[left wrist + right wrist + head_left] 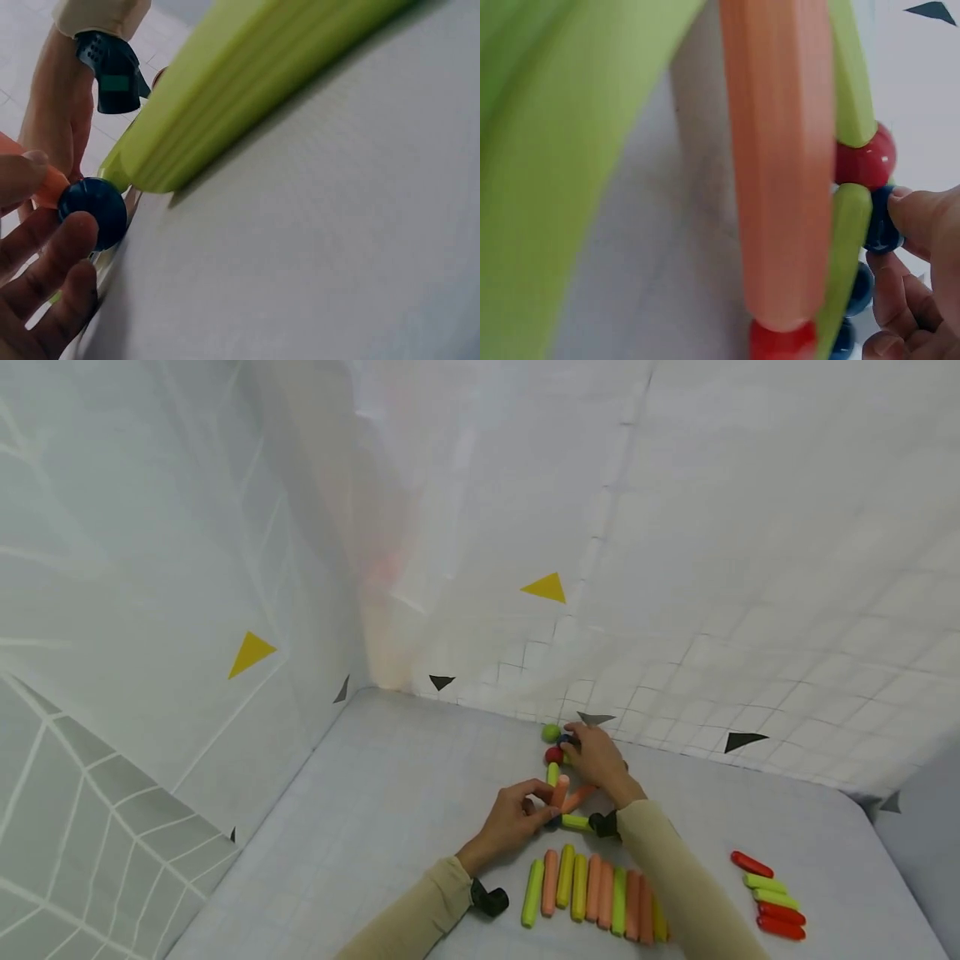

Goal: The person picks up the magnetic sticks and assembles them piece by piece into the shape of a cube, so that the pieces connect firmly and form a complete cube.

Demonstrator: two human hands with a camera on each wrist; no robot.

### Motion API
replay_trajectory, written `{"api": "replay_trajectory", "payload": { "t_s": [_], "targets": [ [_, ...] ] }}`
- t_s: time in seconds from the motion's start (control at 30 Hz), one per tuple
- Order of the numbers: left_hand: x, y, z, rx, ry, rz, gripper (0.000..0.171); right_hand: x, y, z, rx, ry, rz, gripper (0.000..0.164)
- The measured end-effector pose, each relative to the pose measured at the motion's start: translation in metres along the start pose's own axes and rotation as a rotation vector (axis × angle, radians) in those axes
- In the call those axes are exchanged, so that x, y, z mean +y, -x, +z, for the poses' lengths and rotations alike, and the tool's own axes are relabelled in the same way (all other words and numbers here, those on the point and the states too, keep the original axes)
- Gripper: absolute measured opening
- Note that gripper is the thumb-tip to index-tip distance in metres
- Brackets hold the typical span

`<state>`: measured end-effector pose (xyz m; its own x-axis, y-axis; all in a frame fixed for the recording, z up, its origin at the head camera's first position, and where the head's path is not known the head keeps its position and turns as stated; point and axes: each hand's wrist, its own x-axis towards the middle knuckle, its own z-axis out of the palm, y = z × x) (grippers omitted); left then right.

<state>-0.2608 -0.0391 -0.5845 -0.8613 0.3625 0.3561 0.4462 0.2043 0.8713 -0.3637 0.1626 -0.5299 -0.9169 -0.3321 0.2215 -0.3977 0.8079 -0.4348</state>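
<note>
My left hand (513, 814) holds an orange rod (559, 792) that stands tilted up. In the left wrist view its fingers touch a dark blue ball (94, 212) at the rod's end, beside a large yellow-green rod (217, 90). Farther back, my right hand (600, 756) pinches another blue ball (883, 220) between thumb and finger. That ball sits against a yellow-green rod (845, 247) and a red ball (866, 157). A green ball (551, 732) lies just left of the right hand. Another orange rod (780, 150) crosses the right wrist view, its end at a red ball (784, 341).
A row of orange, yellow and green rods (580, 889) lies in front of the joined pieces, partly behind the right sleeve. Several red and yellow-green rods (776, 902) lie at the right. White sheeted walls (465, 643) border the table (360, 777) at back and left.
</note>
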Motion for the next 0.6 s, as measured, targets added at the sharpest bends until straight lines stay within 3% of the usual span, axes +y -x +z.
{"api": "replay_trajectory", "payload": {
  "t_s": [0.13,0.23,0.43,0.6],
  "targets": [
    [-0.001,-0.002,0.001,0.006,0.0,0.025,0.019,-0.002,0.002,-0.011,0.05,-0.032,-0.054,0.04],
    [-0.002,-0.002,0.001,0.011,-0.001,0.028,0.019,-0.003,0.006,-0.024,0.065,-0.117,-0.058,0.038],
    [-0.002,-0.002,0.001,0.004,-0.013,0.005,0.02,-0.012,0.026,-0.05,-0.002,-0.318,0.024,0.047],
    [-0.002,0.0,0.002,0.007,-0.004,0.016,0.02,-0.023,0.042,-0.065,-0.044,-0.405,0.052,0.05]
  ]
}}
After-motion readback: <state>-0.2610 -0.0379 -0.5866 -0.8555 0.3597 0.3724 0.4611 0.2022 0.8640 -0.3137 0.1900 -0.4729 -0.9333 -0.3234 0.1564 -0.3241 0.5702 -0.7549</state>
